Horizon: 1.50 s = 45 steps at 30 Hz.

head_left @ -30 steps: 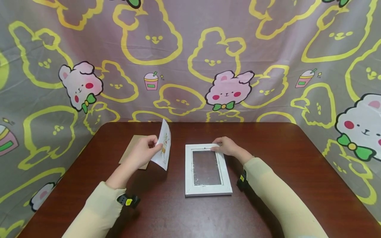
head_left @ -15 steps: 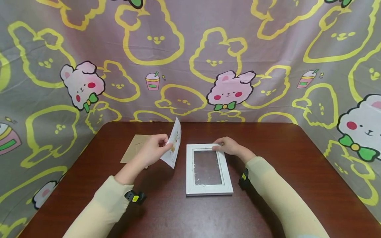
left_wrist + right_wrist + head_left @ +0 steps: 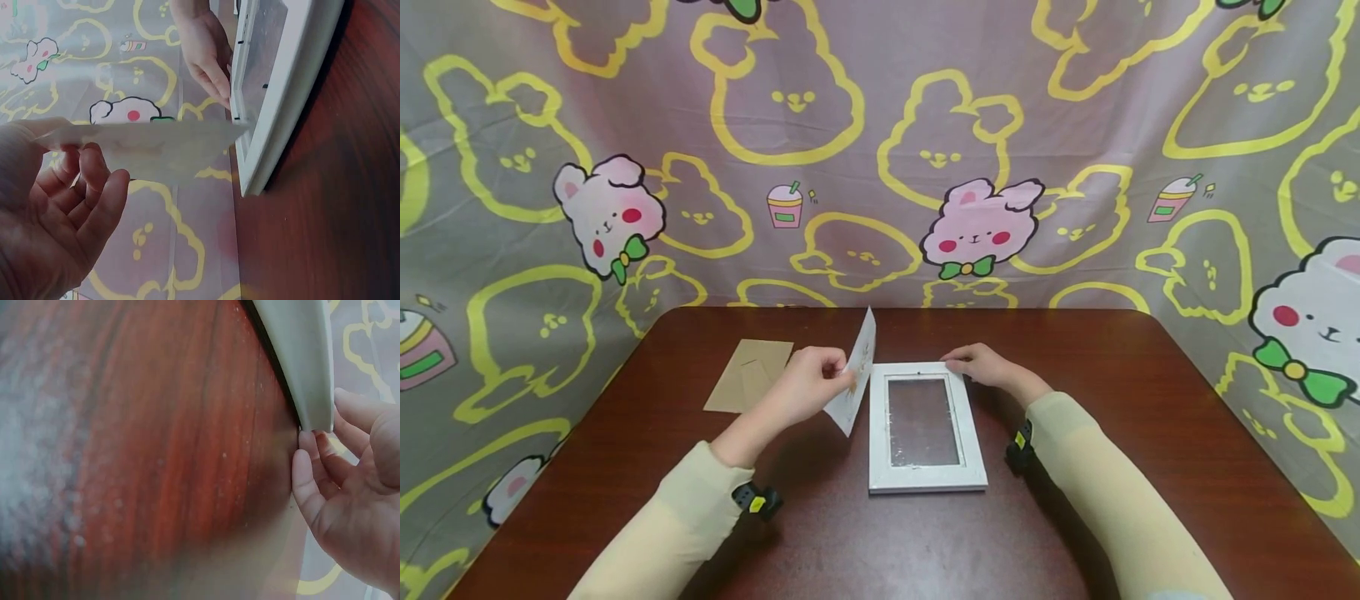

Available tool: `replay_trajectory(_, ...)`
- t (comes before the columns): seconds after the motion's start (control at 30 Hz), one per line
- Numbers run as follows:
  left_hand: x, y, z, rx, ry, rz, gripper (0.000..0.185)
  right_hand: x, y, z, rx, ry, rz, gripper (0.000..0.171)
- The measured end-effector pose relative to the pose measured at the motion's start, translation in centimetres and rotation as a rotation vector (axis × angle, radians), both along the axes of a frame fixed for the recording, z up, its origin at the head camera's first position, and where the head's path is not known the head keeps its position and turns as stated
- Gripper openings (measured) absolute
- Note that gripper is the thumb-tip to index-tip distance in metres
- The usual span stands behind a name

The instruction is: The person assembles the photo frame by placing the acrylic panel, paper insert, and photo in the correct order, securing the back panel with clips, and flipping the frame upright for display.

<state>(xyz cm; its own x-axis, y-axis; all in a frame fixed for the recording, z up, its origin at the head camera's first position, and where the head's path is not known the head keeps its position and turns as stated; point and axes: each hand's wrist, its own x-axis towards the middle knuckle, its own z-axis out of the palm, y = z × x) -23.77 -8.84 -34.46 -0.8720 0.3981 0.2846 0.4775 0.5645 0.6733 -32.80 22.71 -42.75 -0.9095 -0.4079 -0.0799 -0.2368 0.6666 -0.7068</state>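
Note:
My left hand (image 3: 808, 382) pinches a thin white picture sheet (image 3: 863, 354) by its left side, between thumb and curled fingers. Printed with a small coloured drawing, the sheet stands on edge, its right side overlapping the left border of a white picture frame (image 3: 925, 480) in the head view. The frame lies flat, with its recess and clear pane facing up. At its far right corner, my right hand (image 3: 988, 367) holds the rim, thumb on top. In the right wrist view the fingers (image 3: 306, 481) curl at the end of the frame. The left wrist view shows the sheet (image 3: 156, 147) nearly edge-on.
A brown backing board (image 3: 726, 383) with a stand flap lies on the left of the dark wooden table (image 3: 1075, 358), partly behind my left forearm. A patterned curtain (image 3: 880, 167) rises behind the table and along both sides.
My left hand has carried the sheet right, up to the frame's left border, uncovering more of the backing board. The right hand has shifted slightly at the corner; the frame has stayed nearly in place.

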Motion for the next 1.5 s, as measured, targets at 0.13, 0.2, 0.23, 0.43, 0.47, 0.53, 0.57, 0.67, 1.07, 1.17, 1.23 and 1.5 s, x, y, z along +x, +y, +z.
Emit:
replay_trajectory(0.13, 0.1, 0.7, 0.0, -0.032, -0.008, -0.029, 0.033, 0.1, 0.1, 0.0, -0.009, -0.007, -0.013, 0.029)
replay_trajectory(0.2, 0.0, 1.1, -0.1, -0.055, -0.02, -0.046, 0.033, 0.1, 0.1, 0.1, -0.013, -0.012, -0.022, 0.029)
replay_trajectory(0.23, 0.0, 1.4, -0.1, -0.069, -0.025, -0.053, 0.033, 0.1, 0.1, 0.1, -0.015, -0.013, -0.025, 0.029)
replay_trajectory(0.43, 0.1, 3.2, -0.4, -0.125, -0.046, -0.109, 0.031, 0.1, 0.0, 0.1, -0.017, -0.024, -0.048, 0.028)
replay_trajectory(0.47, 0.2, 3.6, -0.5, -0.128, -0.047, -0.114, 0.03, 0.1, 0.0, 0.0, -0.017, -0.021, -0.046, 0.028)
replay_trajectory(0.53, 0.4, 4.2, -0.6, -0.122, -0.076, -0.112, 0.03, 0.1, 0.0, -0.1, -0.02, -0.013, -0.042, 0.027)
replay_trajectory(0.57, 0.5, 4.5, -0.6, -0.114, -0.094, -0.109, 0.03, 0.1, 0.0, -0.1, -0.022, -0.01, -0.041, 0.027)
replay_trajectory(0.67, 0.8, 5.3, -1.0, -0.08, -0.156, -0.085, 0.031, 0.0, 0.0, -0.2, -0.022, 0.003, -0.024, 0.027)
replay_trajectory(1.07, 1.1, 7.8, -2.4, 0.052, -0.278, -0.092, 0.042, 0.1, -0.1, -0.3, 0.003, 0.005, -0.058, 0.027)
replay_trajectory(1.17, 1.1, 8.3, -2.7, 0.067, -0.313, -0.095, 0.043, 0.3, -0.2, -0.4, 0.005, 0.001, -0.066, 0.026)
replay_trajectory(1.23, 1.0, 8.5, -2.9, 0.066, -0.32, -0.095, 0.044, 0.3, -0.2, -0.4, 0.002, -0.002, -0.073, 0.026)
replay_trajectory(1.5, 1.1, 9.3, -2.8, 0.051, -0.335, -0.075, 0.046, 0.2, -0.1, -0.3, 0.002, 0.01, -0.064, 0.026)
